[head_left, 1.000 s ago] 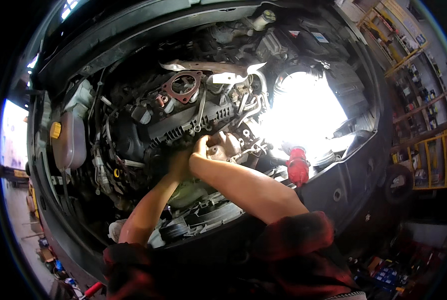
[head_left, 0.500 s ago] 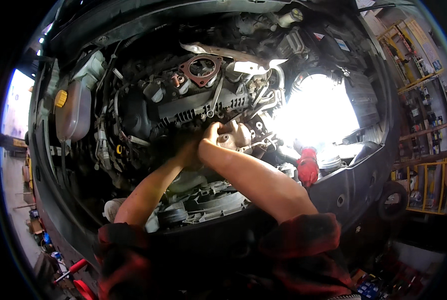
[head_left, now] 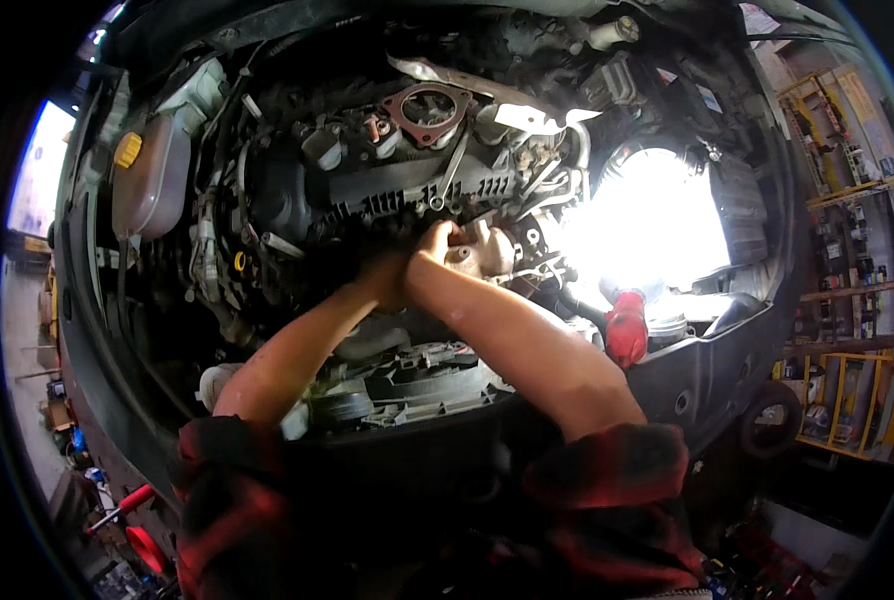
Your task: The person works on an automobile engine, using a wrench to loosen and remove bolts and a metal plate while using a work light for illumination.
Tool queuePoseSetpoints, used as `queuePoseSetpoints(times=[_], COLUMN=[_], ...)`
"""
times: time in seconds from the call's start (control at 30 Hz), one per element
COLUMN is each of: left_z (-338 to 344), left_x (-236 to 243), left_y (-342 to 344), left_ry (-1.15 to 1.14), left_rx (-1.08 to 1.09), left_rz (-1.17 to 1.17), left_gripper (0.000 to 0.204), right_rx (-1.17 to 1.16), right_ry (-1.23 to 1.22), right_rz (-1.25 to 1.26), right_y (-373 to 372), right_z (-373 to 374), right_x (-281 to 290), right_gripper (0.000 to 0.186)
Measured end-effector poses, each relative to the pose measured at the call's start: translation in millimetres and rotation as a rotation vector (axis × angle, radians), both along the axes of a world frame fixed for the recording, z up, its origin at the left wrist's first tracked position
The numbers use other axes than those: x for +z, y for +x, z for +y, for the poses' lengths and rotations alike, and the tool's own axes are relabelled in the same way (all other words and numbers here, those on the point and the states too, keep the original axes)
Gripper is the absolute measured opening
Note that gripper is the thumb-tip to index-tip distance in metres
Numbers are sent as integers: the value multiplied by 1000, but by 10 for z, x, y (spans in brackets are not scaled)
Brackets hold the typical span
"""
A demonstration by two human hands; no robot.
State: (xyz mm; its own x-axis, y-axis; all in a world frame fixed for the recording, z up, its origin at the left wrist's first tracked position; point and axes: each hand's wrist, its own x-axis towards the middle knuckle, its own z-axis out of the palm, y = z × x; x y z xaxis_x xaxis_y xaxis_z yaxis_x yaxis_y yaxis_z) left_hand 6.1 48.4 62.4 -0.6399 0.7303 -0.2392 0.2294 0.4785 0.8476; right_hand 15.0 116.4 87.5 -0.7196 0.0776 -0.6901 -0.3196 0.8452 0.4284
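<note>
Both my arms reach down into the engine bay, and my hands meet at the front of the engine. My right hand (head_left: pixel 435 248) has its fingers curled beside a tan-grey cast metal housing (head_left: pixel 484 250); whatever they grip is hidden. My left hand (head_left: pixel 389 278) lies just left of it, its fingers lost in dark shadow behind the right wrist. Above the hands, a wrench (head_left: pixel 451 172) leans across the black engine cover (head_left: pixel 377 185), its ring end downward. A brown three-cornered gasket (head_left: pixel 395 106) rests on top of the engine.
A glaring work lamp (head_left: pixel 657 215) with a red handle (head_left: pixel 627 328) stands at the right. At the left is a coolant tank (head_left: pixel 154 185) with a yellow cap (head_left: pixel 129 150). A bent metal shield (head_left: pixel 467 80) lies behind the gasket. The front body edge (head_left: pixel 707 350) runs below my forearms.
The whole view has shifted slightly, with the engine now a little higher and farther right. My hands stay at the same spot beside the metal housing.
</note>
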Motion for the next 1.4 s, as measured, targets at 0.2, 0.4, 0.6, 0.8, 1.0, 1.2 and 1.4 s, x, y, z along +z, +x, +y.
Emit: queuePoseSetpoints(times=[0.2,0.4,0.6,0.8,1.0,1.2,1.4], left_z=[-26,-88,-66,-15,-24,-41,-25], left_x=[-53,-125,-195,-330,-370,-400,-404], left_y=[-28,-15,41,235,324,355,360], left_ry=[-28,-41,-38,-4,-8,-8,-10], left_rx=[21,59,81,129,171,185,194], left_rz=[8,7,10,-9,-4,-7,-3], left_gripper=[73,72,72,71,70,70,69], right_rx=[-9,0,-4,-6,14,22,19], right_ry=[3,-15,-11,1,2,11,3], right_rz=[10,15,12,11,13,8,14], right_y=[-33,-115,-137,-134,-99,-62,-63], right_z=[33,24,44,80,64,84,97], right_x=[8,2,3,-6,15,9,28], right_gripper=[40,41,41,41,41,42,42])
